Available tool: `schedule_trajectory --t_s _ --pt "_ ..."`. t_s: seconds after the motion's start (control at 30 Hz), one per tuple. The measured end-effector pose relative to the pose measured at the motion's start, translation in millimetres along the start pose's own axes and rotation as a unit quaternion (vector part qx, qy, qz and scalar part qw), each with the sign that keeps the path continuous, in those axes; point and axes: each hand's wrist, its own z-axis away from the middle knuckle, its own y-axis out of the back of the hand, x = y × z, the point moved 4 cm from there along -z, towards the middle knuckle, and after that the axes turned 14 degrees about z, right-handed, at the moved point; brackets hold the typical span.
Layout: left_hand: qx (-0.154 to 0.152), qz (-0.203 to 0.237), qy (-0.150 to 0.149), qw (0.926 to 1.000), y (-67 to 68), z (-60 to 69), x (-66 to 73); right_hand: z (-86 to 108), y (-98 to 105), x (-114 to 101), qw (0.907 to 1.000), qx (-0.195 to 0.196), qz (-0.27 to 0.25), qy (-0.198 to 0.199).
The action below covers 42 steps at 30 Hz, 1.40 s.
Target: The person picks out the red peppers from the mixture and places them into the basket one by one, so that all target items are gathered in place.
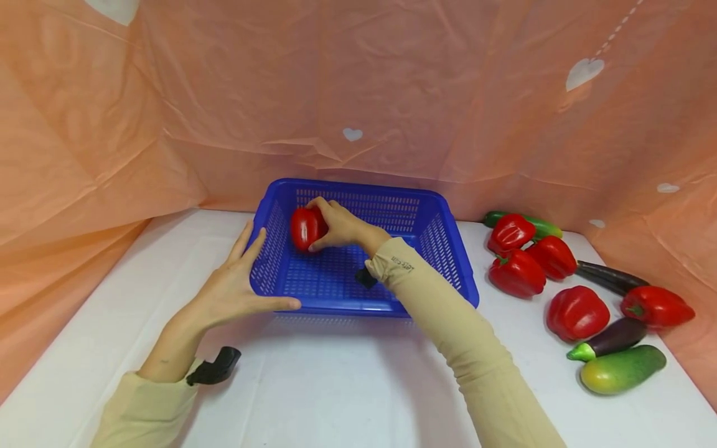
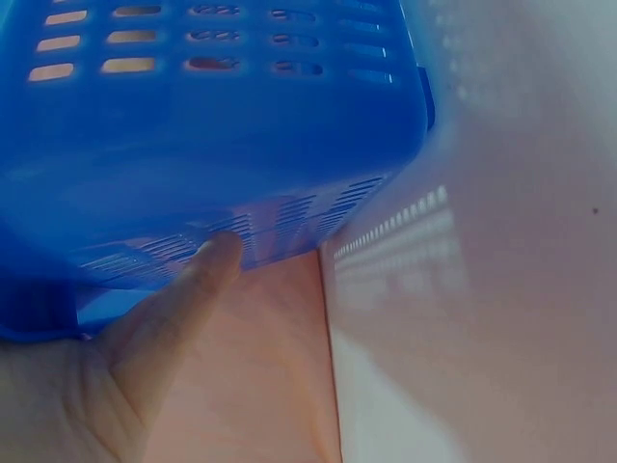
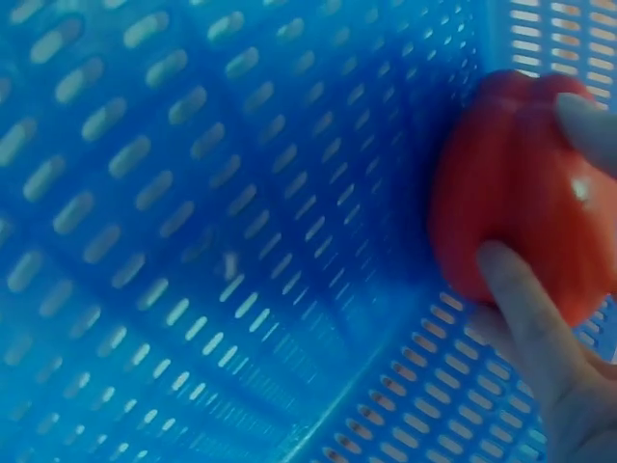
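Note:
A blue plastic basket (image 1: pixel 336 306) with slotted walls stands on the white table. Inside it, at the left end, the right hand (image 1: pixel 342 227) grips a red bell pepper (image 1: pixel 305 229). The right wrist view shows the fingers (image 3: pixel 528 313) pressed on the sides of the pepper (image 3: pixel 511 193), close to the basket wall (image 3: pixel 222 193). At the basket's left end the left hand (image 1: pixel 232 292) is spread, its thumb along the near rim and its fingers by the left side. In the left wrist view, this hand (image 2: pixel 159 347) touches the outside of the basket (image 2: pixel 212 145).
On the right lie several red bell peppers (image 1: pixel 578 313), a green cucumber (image 1: pixel 540 226), a long dark eggplant (image 1: pixel 610 277), a shorter purple eggplant (image 1: pixel 616 337) and a yellow-green cucumber (image 1: pixel 623 369). Behind the basket hangs an orange cloth (image 1: pixel 392 124) with white hearts.

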Motion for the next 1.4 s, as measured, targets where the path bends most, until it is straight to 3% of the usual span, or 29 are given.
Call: schedule_trajectory --t_s 0.4,0.9,1.4 --pt "-0.008 0.003 0.006 0.9999 1.2 1.0 -0.6 3.6 3.5 -2.9 0.9999 -0.006 0.014 -0.003" --pt "-0.010 -0.002 0.002 0.9999 7.8 -0.5 -8.1 17.0 24.0 -19.2 0.9978 0.049 0.023 0.039" --pt "-0.013 -0.008 0.007 0.9999 15.2 -2.9 -16.7 32.7 34.4 -21.1 0.9964 0.063 0.036 0.043"
